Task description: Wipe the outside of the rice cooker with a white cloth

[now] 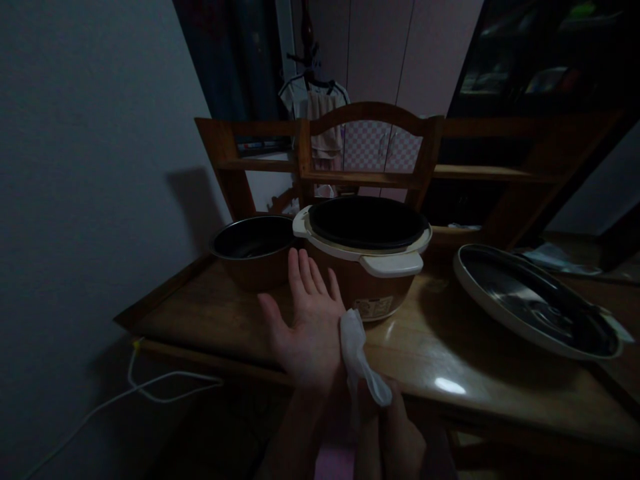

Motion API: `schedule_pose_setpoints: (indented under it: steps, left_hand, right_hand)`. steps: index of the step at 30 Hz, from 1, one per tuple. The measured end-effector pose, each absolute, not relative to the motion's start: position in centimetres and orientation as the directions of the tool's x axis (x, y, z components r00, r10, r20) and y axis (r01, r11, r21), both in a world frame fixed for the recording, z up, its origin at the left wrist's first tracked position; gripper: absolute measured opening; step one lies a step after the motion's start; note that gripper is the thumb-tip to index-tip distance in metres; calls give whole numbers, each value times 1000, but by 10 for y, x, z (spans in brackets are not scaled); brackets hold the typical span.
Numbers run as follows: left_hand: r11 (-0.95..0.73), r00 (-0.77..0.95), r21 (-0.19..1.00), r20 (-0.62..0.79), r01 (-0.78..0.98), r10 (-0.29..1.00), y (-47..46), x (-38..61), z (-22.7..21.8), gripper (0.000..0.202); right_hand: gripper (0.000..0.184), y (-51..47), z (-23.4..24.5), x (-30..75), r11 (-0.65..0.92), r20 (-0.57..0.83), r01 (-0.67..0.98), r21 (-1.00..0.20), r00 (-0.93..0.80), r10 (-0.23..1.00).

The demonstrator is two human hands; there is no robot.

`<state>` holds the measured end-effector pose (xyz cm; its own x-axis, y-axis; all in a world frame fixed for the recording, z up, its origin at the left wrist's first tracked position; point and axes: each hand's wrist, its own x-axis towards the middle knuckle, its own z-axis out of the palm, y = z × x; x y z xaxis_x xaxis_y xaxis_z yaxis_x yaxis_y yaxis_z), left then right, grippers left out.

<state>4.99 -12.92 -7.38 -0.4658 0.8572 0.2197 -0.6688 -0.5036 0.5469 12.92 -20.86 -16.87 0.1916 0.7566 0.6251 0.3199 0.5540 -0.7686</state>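
Observation:
My left hand (313, 327) is raised palm toward me above the front edge of a wooden table, its fingers stretched out and thumb spread. Along the little-finger side of that palm lies a white tissue or thin cloth (356, 343). My right hand (400, 427), low in the view, is closed on the tissue's lower end; most of its fingers are hidden. Just beyond the left fingertips stands a rice-cooker-like pot (330, 273) with white handles, a dark inside and no lid on. Beside it on the left sits a dark round inner pot (240, 267).
A large lid (530, 313) lies on the right of the table (480, 373), its inner side up and tilted. White cable (165, 387) hangs at the left. Behind the table rises a wooden frame (370, 112); a wall (100, 167) closes the left side.

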Motion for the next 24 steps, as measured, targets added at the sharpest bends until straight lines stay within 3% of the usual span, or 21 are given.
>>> schedule_pose_setpoints:
  steps: [4,11,13,15,19,21,24]
  left_hand:
    - [-448,-416,540,189,-713,890,-121,43,-75,65]
    - [-414,-403,588,158,-695,901,-120,36,-72,63]
    - [-413,-404,589,157,-694,901,-121,38,-73,63]
    - [-419,-401,569,166,-707,901,-121,40,-75,64]
    - [-465,-436,543,192,-699,879,-120,41,-75,66]
    - [-491,-463,546,202,-678,863,-120,40,-74,66]
    - [-517,-486,557,218,-650,846,-121,37,-74,66]
  right_hand:
    - [35,-198,-177,137,394,412,121,-911,286,865]
    - [34,-176,-168,152,225,167,-89,-970,430,887]
    - [35,-178,-161,146,252,220,-23,-967,416,882]
    - [31,-181,-157,137,372,390,121,-920,342,855]
    - [38,-182,-164,124,640,705,339,-690,113,700]
    - [45,-180,-173,121,695,765,377,-613,64,641]
    - [43,-177,-186,118,709,773,348,-613,79,630]
